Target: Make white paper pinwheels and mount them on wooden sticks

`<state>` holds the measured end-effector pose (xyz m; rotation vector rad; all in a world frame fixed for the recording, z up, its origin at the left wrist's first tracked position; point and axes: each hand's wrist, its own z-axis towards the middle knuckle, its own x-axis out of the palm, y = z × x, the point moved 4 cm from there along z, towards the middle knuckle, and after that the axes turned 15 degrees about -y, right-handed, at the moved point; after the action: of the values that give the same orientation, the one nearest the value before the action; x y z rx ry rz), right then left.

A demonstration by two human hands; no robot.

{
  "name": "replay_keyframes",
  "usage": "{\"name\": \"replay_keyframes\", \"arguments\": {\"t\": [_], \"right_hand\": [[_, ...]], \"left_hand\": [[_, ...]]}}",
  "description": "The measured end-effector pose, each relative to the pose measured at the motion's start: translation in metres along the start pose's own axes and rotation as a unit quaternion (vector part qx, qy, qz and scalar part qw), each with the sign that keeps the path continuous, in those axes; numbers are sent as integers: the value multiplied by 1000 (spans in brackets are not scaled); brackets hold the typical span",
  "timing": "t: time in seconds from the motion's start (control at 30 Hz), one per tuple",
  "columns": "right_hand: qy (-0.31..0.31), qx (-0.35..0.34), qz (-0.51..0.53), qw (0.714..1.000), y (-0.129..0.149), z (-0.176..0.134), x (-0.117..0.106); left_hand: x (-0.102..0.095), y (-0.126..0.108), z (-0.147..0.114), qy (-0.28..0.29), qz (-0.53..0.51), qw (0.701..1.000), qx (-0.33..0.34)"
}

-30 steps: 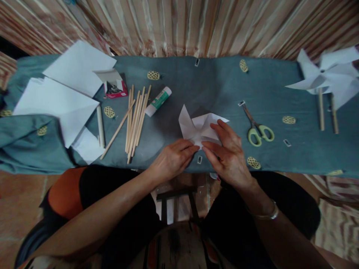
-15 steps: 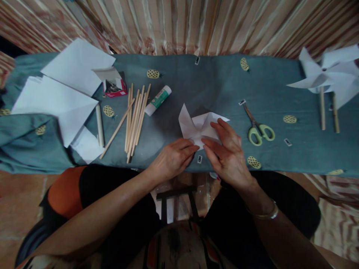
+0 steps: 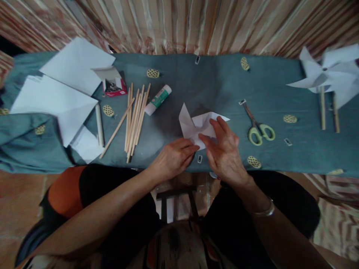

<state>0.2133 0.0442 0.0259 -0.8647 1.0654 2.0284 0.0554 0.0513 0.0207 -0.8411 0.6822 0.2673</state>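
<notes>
A white folded paper piece (image 3: pixel 196 125) with pointed flaps lies on the teal cloth-covered table (image 3: pixel 213 86) near its front edge. My left hand (image 3: pixel 172 158) pinches the paper's near edge with thumb and fingers. My right hand (image 3: pixel 224 149) rests on the paper's right part, fingers spread over a flap and thumb near the centre. Both hands meet at the paper's near corner.
A glue stick (image 3: pixel 158 100) and several wooden sticks (image 3: pixel 134 119) lie left of the paper. Further left are white sheets (image 3: pixel 58 97) and a small red box (image 3: pixel 113 86). Green-handled scissors (image 3: pixel 256 127) lie to the right. Finished paper pinwheels (image 3: pixel 328 76) sit at the far right.
My right hand has turned slightly and shifted a little left over the paper. The left hand and the paper have barely moved.
</notes>
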Motion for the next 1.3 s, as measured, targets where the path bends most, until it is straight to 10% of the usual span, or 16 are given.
{"name": "replay_keyframes", "arguments": {"t": [1.3], "right_hand": [[-50,-34,-41,997,-2,0,15]], "left_hand": [[-9,-8,-1,11,80,996,24]]}}
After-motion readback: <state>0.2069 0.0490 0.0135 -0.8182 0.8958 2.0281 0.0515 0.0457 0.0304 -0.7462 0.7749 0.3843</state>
